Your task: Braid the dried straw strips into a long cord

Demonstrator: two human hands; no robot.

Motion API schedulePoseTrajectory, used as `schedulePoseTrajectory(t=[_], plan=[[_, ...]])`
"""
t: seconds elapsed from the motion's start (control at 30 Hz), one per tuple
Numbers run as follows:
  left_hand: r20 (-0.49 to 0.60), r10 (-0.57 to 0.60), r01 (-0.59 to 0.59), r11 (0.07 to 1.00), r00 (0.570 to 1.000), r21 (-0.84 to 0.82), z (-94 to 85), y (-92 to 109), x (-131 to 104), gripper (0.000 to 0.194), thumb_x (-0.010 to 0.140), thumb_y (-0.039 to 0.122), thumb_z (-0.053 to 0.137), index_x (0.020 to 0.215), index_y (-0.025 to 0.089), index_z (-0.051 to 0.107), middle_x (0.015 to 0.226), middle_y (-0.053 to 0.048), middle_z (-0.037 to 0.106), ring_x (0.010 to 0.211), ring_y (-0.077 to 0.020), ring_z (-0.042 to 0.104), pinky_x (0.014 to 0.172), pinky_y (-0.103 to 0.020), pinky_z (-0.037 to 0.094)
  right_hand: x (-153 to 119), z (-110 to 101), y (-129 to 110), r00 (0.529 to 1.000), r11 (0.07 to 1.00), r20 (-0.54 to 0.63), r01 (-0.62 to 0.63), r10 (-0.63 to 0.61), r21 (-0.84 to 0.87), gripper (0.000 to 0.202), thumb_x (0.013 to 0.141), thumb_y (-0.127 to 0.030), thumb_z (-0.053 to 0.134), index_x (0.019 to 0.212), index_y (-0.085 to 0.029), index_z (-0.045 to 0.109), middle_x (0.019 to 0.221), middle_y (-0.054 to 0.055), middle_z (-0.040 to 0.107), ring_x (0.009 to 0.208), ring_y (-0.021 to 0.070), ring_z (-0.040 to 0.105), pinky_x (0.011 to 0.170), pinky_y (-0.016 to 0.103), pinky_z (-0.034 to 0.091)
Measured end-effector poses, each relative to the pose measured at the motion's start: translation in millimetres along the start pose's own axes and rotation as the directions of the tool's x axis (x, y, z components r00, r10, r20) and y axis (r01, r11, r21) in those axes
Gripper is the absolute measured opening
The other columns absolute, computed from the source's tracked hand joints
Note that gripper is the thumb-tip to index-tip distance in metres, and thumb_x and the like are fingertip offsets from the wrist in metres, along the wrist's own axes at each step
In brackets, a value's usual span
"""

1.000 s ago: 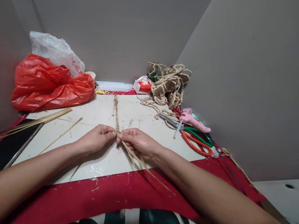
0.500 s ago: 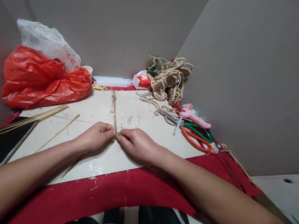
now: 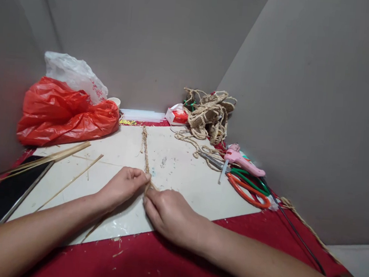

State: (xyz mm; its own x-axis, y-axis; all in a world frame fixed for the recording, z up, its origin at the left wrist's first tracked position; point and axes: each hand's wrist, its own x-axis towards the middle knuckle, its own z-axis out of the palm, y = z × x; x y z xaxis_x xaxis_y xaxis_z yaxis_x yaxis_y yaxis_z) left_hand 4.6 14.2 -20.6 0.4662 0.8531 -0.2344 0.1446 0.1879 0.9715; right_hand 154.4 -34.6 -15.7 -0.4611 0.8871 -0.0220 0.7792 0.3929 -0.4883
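Note:
A thin straw braid [image 3: 146, 152] runs across the white board [image 3: 181, 177] from its far edge down to my hands. My left hand [image 3: 129, 183] pinches the braid near its close end, thumb and finger pressed together. Just below and to the right, my right hand [image 3: 168, 212] is closed on the loose straw strands [image 3: 148, 189] coming out of the braid. The strand tips inside my right fingers are hidden. Another dark strand [image 3: 92, 230] shows under my left forearm.
Left: loose straw strips [image 3: 57, 151], a phone [image 3: 8, 192] and a red plastic bag [image 3: 70, 120]. Back: clear sticks [image 3: 143, 115], a tissue pack [image 3: 177, 115] and a heap of straw cord [image 3: 209, 115]. Right: a pink glue gun [image 3: 243, 162] and scissors [image 3: 247, 191]. Red cloth [image 3: 260, 235] surrounds the board.
My right hand has moved toward me, away from my left hand, drawing the strands with it. The whole view has shifted, with things sitting lower in the picture.

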Motion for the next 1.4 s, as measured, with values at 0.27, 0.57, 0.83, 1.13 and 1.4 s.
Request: schedulePoseTrajectory(t=[0.27, 0.57, 0.83, 1.13, 1.4], plan=[[0.051, -0.04, 0.047, 0.988, 0.998, -0.145, -4.5, 0, 0, 0.022, 0.072, 0.029, 0.061, 0.062, 0.015, 0.048, 0.044, 0.007, 0.039, 0.039, -0.0039, 0.025, 0.042, -0.021, 0.015, 4, -24, 6, 0.992, 0.918, -0.076, 0.121, -0.1, 0.378, 0.039, 0.087, -0.037, 0.043, 0.054, -0.017, 0.037, 0.049, -0.003, 0.034, 0.047, 0.0078, 0.031, 0.048, 0.022, 0.027], [0.143, -0.021, 0.042, 0.989, 0.99, -0.142, -6.9, 3, 0, 0.023, 0.077, 0.032, 0.058, 0.065, 0.015, 0.051, 0.041, 0.009, 0.03, 0.037, -0.0039, 0.016, 0.04, -0.023, 0.009, 29, -15, 27, 0.948, 0.513, 0.288, -0.315, 0.134, 0.799, 0.039, 0.087, -0.049, 0.042, 0.071, -0.015, 0.053, 0.047, -0.004, 0.044, 0.035, 0.0059, 0.032, 0.035, 0.019, 0.026], [0.113, 0.121, -0.155, 0.92, 0.986, 0.361, -11.7, 7, 2, 0.02, 0.08, 0.028, 0.05, 0.07, 0.013, 0.06, 0.059, 0.001, 0.054, 0.054, -0.009, 0.041, 0.053, -0.023, 0.031, 36, -17, 37, 0.888, 0.371, 0.444, -0.454, 0.12, 0.81, 0.034, 0.084, -0.034, 0.051, 0.056, -0.016, 0.045, 0.036, -0.009, 0.026, 0.03, 0.0033, 0.014, 0.031, 0.019, 0.009], [0.091, 0.164, -0.154, 0.431, 0.982, 0.889, 4.2, 21, -24, 0.038, 0.089, 0.034, 0.029, 0.081, 0.016, 0.06, 0.071, -0.008, 0.064, 0.06, -0.0174, 0.054, 0.056, -0.029, 0.035, 24, -9, 19, 0.905, 0.087, 0.361, -0.388, 0.227, 0.918, 0.024, 0.084, -0.024, 0.049, 0.062, -0.015, 0.049, 0.038, -0.01, 0.026, 0.032, 0.003, 0.013, 0.031, 0.017, 0.009], [0.235, 0.134, -0.26, 0.225, 0.963, 0.939, 24.6, 13, -43, 0.035, 0.089, 0.028, 0.028, 0.097, 0.013, 0.058, 0.066, -0.009, 0.063, 0.053, -0.019, 0.055, 0.052, -0.03, 0.035, 22, -8, 16, 0.898, 0.024, 0.394, -0.406, 0.194, 0.914, 0.023, 0.08, -0.019, 0.051, 0.058, -0.014, 0.045, 0.04, -0.01, 0.025, 0.034, 0.0022, 0.012, 0.031, 0.016, 0.007]])
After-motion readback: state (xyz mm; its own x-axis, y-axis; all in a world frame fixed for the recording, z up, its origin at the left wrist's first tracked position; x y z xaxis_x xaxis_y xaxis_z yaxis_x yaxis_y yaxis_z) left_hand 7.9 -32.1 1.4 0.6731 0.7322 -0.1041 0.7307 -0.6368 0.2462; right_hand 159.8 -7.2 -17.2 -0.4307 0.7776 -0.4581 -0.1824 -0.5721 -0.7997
